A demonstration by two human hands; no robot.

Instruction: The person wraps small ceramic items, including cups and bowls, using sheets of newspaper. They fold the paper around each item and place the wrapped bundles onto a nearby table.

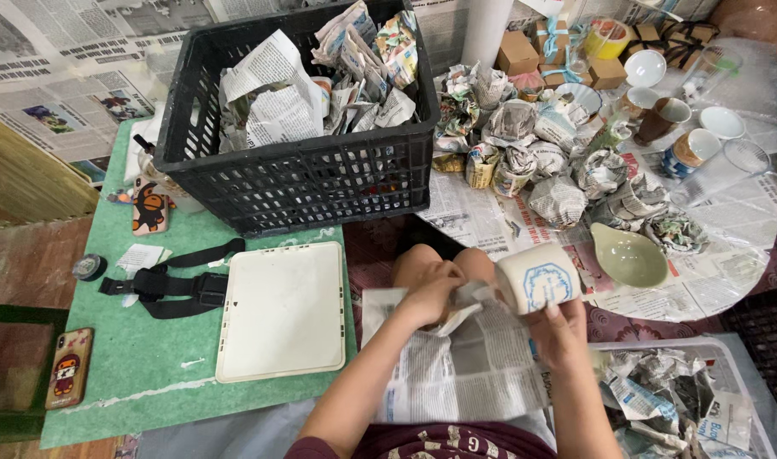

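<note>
the right hand (565,333) holds a white mug (537,278) with a blue emblem, tipped on its side, fingers wrapped under its base; the left hand (428,297) is closed on a crumpled corner of the newspaper sheet (461,365) spread across the lap, drawing it toward the mug's mouth; the mug sits just above that sheet, between the two hands and touching the paper; ahead of the hands a black crate (295,170) stands stuffed with paper bundles; ahead and right lies a heap of wrapped pieces (558,161), with a pale green bowl (628,255) just beyond the right hand; left of the left hand a white tray (282,310) rests on a green mat (133,374); to wrap well, i judge the mug should stay near the sheet's corner, the paper tucked into its opening first, then rolled tight so the handle is padded; the grip on the base should stay firm, since the glazed surface looks slippery.
</note>
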